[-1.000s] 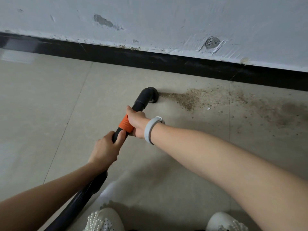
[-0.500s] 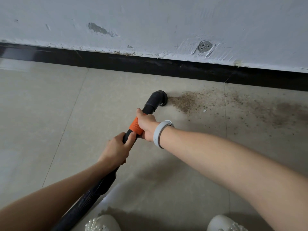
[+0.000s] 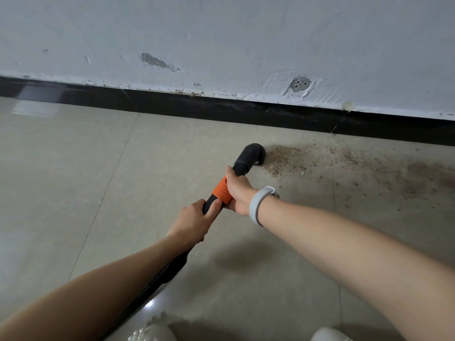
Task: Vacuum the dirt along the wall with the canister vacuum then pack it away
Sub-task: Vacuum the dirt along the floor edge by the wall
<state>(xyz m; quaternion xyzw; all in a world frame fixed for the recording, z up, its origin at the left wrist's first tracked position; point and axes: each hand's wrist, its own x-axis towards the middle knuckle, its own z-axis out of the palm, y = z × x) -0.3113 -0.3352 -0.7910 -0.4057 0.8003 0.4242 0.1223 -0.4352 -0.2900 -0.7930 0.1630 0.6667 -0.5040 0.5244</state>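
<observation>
The black elbow-shaped plastic nozzle [image 3: 251,156] touches the left edge of the brown gritty dirt patch [image 3: 344,166], so most of the dirt remains, and packing away too. The left hand [image 3: 194,222] grips the black hose handle [image 3: 209,205]; the right hand [image 3: 237,190] grips the orange ribbed collar [image 3: 220,190]. The black glossy baseboard [image 3: 221,109] runs near.

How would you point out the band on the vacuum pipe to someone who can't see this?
Start at the black skirting board under the white wall, then drop to the black vacuum pipe on the floor tiles. The orange collar sits just below its bent nozzle, gripped by the right hand: the pipe's only bright part.
</observation>
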